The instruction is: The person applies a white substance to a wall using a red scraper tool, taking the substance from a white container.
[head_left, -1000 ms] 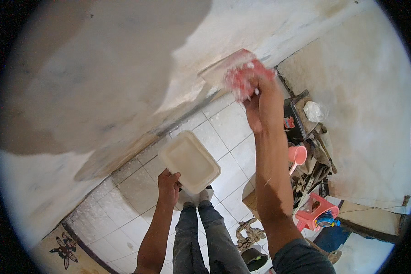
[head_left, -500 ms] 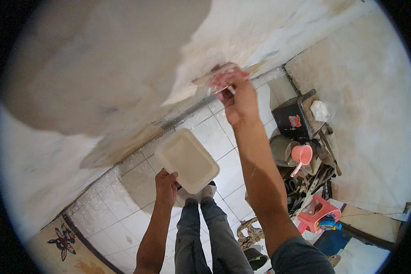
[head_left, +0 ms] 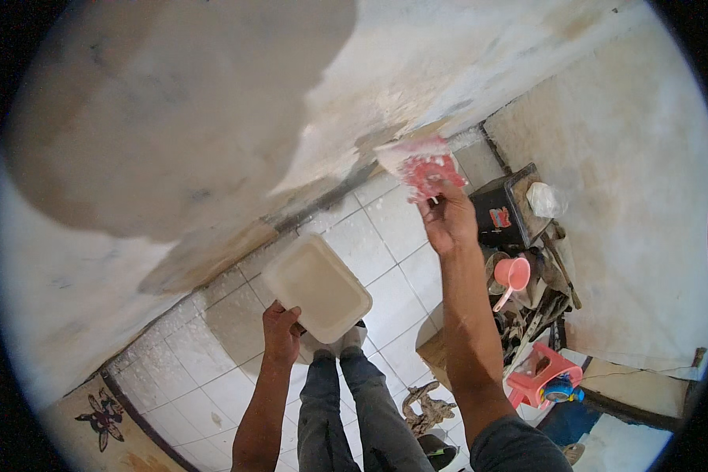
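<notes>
My left hand (head_left: 282,333) is closed on the near-left rim of a shallow cream rectangular tray (head_left: 319,289), thumb on top. The tray hangs over the tiled floor in front of my feet and looks bare inside. In my right hand (head_left: 451,223) is a red putty scraper (head_left: 433,175) smeared with white paste, its pale edge blurred. My right arm stretches forward, holding the scraper close to the foot of the wall (head_left: 307,134); I cannot tell whether it touches. The wall is patchy and partly in my shadow.
White floor tiles (head_left: 358,244) carry white specks. To the right stand a black box (head_left: 499,211) with a plastic bag on top, a pink dipper (head_left: 512,273), a heap of scraps, and a pink stool (head_left: 536,377). A twisted rag-like thing (head_left: 427,409) lies beside my legs.
My right hand has drawn the scraper to the right and nearer to me, turning it so more of its red face shows. The tray has shifted slightly left and nearer.
</notes>
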Demonstrator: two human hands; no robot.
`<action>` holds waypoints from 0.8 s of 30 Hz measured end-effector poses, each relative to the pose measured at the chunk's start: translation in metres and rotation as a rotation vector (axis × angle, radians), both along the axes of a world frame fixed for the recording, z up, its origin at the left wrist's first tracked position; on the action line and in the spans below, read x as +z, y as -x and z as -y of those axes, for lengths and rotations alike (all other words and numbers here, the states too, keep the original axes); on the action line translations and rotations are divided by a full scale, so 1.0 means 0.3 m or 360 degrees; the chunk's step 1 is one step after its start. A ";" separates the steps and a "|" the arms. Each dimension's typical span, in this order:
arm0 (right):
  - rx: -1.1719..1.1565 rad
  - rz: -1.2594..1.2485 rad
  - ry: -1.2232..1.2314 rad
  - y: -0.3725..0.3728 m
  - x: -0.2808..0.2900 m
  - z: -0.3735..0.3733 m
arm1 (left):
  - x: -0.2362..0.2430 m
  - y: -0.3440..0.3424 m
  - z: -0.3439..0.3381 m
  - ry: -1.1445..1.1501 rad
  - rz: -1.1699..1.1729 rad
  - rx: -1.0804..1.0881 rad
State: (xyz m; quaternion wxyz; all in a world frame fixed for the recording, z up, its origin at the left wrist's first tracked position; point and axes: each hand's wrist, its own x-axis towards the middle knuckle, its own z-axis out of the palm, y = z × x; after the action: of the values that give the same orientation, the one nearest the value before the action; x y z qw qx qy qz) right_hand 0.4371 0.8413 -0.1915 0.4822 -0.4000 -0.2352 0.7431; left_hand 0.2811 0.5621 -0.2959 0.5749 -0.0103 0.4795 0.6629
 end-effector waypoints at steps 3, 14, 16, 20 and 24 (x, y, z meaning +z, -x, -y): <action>-0.0087 0.0075 0.0038 0.070 -0.093 -0.010 | 0.003 0.011 0.026 -0.0017 -0.0028 0.0014; -0.0030 0.1856 -0.1692 0.498 -0.145 0.075 | 0.025 -0.008 0.051 0.0014 -0.0069 0.0225; 0.0277 0.1890 -0.1613 0.447 -0.136 0.186 | -0.020 0.018 0.111 0.0006 -0.0077 0.0190; 0.0565 0.1029 -0.0625 0.167 -0.255 0.110 | -0.047 -0.023 0.075 0.0019 -0.0017 0.0101; 0.0040 0.0608 -0.0071 0.095 -0.256 -0.060 | 0.021 -0.045 0.043 0.0027 -0.0027 0.0195</action>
State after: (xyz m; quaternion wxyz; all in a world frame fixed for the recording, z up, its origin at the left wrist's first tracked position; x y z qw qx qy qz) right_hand 0.4085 0.8593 -0.2683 0.4283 -0.5201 -0.3437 0.6541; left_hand 0.2947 0.5494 -0.2896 0.5291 -0.0387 0.4883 0.6929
